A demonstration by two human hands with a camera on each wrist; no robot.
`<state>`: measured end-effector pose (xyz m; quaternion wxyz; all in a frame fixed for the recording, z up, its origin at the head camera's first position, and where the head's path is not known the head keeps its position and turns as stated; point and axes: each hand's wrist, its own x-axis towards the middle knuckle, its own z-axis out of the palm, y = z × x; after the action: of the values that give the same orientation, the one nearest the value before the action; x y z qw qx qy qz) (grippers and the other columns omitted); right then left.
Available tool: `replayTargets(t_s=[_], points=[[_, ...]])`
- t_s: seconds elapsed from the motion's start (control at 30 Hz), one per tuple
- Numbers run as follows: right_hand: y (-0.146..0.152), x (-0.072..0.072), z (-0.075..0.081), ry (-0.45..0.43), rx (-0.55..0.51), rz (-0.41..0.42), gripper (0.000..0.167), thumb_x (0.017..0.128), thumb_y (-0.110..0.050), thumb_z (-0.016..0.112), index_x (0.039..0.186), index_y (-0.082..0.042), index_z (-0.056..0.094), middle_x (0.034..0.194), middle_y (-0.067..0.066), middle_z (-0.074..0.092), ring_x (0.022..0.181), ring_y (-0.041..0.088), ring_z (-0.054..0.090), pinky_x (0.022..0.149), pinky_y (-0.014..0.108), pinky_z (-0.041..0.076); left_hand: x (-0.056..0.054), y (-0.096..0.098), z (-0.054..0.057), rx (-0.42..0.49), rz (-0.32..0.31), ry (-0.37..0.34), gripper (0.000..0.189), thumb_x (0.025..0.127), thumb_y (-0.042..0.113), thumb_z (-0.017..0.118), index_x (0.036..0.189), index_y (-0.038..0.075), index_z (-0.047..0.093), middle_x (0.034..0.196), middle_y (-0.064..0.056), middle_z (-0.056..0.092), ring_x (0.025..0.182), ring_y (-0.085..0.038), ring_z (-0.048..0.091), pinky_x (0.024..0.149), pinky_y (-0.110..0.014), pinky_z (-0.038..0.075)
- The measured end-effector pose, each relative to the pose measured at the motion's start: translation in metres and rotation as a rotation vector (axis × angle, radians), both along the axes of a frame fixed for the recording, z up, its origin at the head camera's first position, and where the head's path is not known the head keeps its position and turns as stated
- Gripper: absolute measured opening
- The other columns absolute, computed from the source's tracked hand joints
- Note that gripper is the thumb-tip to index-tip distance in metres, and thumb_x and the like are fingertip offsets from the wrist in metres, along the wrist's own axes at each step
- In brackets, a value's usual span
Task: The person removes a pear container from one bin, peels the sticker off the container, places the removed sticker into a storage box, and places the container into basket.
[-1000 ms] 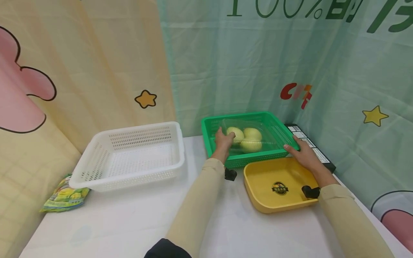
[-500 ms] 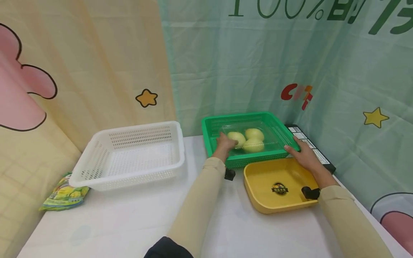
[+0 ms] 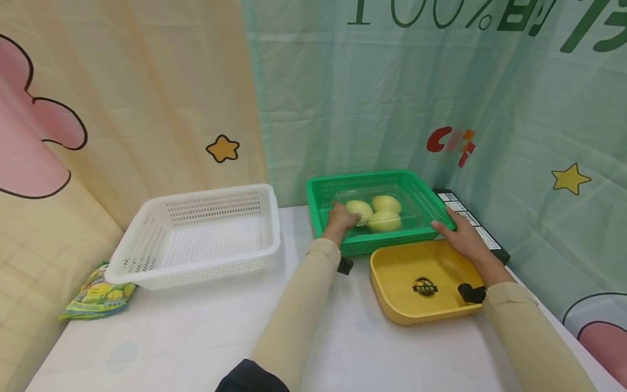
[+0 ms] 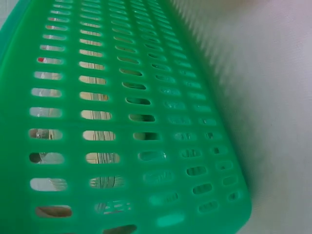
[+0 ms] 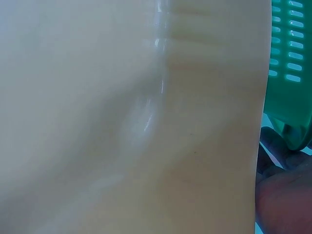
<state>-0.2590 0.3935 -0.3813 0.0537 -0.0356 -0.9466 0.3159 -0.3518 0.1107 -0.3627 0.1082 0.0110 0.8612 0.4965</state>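
A green perforated basket (image 3: 338, 249) stands at the back of the table, its slotted side filling most of the left wrist view. In it lies a clear plastic box (image 3: 413, 216) with three pale yellow-green round fruits (image 3: 384, 221). My left hand (image 3: 341, 220) reaches over the basket's front left and grips the box's left edge, thumb over the nearest fruit. With my right hand (image 3: 460, 231) I hold the basket's front right corner, thumb on the rim. That hand's fingers (image 5: 282, 192) show beside the basket corner in the right wrist view.
A yellow tray (image 3: 401, 313) with a dark logo sits below my right forearm, in front of the basket. On the left stand a white perforated basket (image 3: 196, 277) and a colourful packet (image 3: 100, 296). A black-edged board with white labels (image 3: 470, 218) lies behind my right hand. Curtains close off the back.
The plastic box has settled lower in the green basket and its fruits have shifted apart. My left hand has turned slightly with it. The right hand keeps its place on the basket corner.
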Motion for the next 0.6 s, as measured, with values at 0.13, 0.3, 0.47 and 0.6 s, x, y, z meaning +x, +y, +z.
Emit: replayTargets(t_s=[0.13,0.3,0.47,0.6], points=[[0.001,-0.001,0.0,0.001,0.013,0.005,0.083,0.097,-0.052,0.038,0.15,0.002,0.003,0.146,0.039,0.019,0.128,0.053,0.029,0.106,0.068,0.024,0.001,-0.001,0.002,-0.078,-0.018,0.102,0.085,0.092,0.033,0.058,0.151,-0.001,0.006,0.156,-0.024,0.013,0.145,-0.037,0.018,0.117,-0.046,0.027],[0.003,-0.002,0.001,-0.006,0.038,0.012,0.083,0.097,-0.052,0.038,0.15,0.003,0.005,0.145,0.04,0.02,0.124,0.052,0.032,0.104,0.069,0.025,0.006,-0.005,0.012,-0.062,-0.026,0.194,0.083,0.093,0.036,0.057,0.151,0.003,0.008,0.157,-0.019,0.013,0.146,-0.035,0.015,0.119,-0.044,0.023],[0.003,-0.002,0.005,0.008,0.078,0.021,0.084,0.097,-0.051,0.041,0.148,0.006,0.009,0.144,0.04,0.023,0.123,0.052,0.033,0.103,0.068,0.027,0.02,-0.016,0.03,-0.045,-0.075,0.236,0.079,0.094,0.038,0.055,0.152,0.009,0.01,0.158,-0.014,0.016,0.147,-0.032,0.015,0.119,-0.045,0.022],[-0.001,0.002,0.012,0.079,0.109,0.016,0.079,0.097,-0.048,0.042,0.146,0.01,0.018,0.139,0.041,0.029,0.122,0.054,0.033,0.101,0.069,0.028,0.032,-0.026,0.045,-0.037,-0.115,0.262,0.077,0.094,0.037,0.055,0.152,0.011,0.012,0.158,-0.013,0.016,0.147,-0.031,0.014,0.119,-0.046,0.021]])
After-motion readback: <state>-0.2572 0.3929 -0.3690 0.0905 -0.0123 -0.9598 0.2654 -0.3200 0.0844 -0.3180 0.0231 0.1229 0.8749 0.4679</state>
